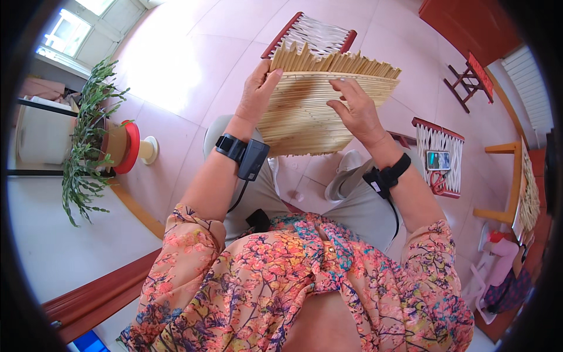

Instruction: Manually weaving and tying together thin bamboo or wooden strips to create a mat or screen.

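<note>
A flat panel of pale straw stalks [305, 120], laid side by side and stitched together, stands tilted over my lap. Along its far edge the stalk ends are uneven and stick out past a stitched line. My left hand [258, 91] is closed on the panel's left edge near the upper corner, the thumb on the near face and the other fingers partly hidden. Over the right part of the panel is my right hand [356, 111], its thumb and fingers apart. Whether it touches the stalks, or a fine thread is in it, I cannot make out.
Beyond the panel stands a folding stool with white cord [321, 34]. A similar stool [437, 141] at my right bears a phone [438, 160] and red-handled scissors [437, 182]. A potted trailing plant [88, 141] is at left, a wooden-framed seat [511, 182] at far right.
</note>
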The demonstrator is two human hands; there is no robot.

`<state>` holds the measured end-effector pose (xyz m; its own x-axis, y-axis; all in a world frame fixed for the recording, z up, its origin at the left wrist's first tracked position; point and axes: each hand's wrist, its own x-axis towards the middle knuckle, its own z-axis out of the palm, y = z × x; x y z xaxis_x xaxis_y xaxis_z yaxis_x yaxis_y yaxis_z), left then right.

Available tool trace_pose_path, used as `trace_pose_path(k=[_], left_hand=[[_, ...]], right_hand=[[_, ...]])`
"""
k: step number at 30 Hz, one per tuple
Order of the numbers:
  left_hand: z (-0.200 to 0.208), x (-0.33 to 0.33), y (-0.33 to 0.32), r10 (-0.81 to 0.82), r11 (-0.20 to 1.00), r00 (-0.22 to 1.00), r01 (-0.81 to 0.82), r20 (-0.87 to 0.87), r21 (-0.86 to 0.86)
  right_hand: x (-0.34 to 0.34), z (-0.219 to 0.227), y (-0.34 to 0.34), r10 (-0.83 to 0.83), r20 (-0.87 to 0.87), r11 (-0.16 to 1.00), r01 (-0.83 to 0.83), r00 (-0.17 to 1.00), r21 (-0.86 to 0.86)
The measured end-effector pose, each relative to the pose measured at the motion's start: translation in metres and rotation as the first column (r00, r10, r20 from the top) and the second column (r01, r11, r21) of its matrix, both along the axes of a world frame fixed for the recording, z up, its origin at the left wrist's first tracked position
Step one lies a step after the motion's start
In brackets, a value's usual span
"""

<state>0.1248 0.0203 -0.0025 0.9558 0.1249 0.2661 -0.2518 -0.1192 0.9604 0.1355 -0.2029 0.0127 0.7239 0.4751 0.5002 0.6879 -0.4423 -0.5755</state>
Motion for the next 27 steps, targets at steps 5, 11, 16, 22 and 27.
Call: trace_pose_path(k=[5,11,16,22,27], left_hand=[[0.008,-0.005,-0.004,-0.053,0.998,0.998,0.052,-0.026,-0.032],[0.012,-0.012,-0.005,-0.183,0.976,0.982,0.177,-0.043,-0.13],[0.025,-0.022,-0.01,-0.144,0.988,0.989,0.145,-0.013,0.055],[0.023,-0.029,-0.01,-0.099,0.995,0.995,0.099,-0.001,0.028],[0.026,-0.035,-0.013,-0.027,0.997,1.0,0.027,-0.005,0.066]], right_hand=[[0.005,0.01,0.03,0.083,0.299,0.997,-0.079,0.951,-0.025],[0.021,0.021,0.035,0.232,0.492,0.971,-0.166,0.839,-0.174],[0.026,0.029,0.032,0.326,0.574,0.945,-0.239,0.751,-0.223],[0.026,0.039,0.034,0.424,0.592,0.905,-0.324,0.685,-0.274],[0.019,0.053,0.039,0.501,0.529,0.866,-0.392,0.685,-0.312]])
